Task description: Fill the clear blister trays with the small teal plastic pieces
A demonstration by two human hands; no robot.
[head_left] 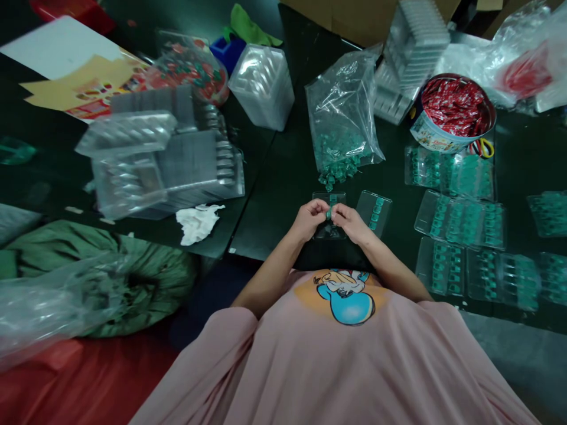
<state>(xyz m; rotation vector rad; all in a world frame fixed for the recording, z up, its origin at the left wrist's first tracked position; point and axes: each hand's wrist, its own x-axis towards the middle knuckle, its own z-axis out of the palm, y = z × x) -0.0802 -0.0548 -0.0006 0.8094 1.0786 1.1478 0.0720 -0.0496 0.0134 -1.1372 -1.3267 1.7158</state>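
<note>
Close to my body, my left hand (312, 218) and my right hand (349, 219) meet with fingertips pinched around one small green piece (328, 215). Beneath them lies a clear plastic tray (337, 235), partly covered by my hands, with green in its upper part. Just right of it, another clear tray (363, 208) holds a column of green pieces. Beyond my hands, loose green pieces (339, 171) spill from the mouth of a clear plastic bag (343, 106).
Stacked clear trays (186, 165) and a crumpled white tissue (198, 224) are at the left. At the right are several filled trays (460, 218) and a round tin (443, 140) of red packets. More stacked trays (266, 88) stand farther back.
</note>
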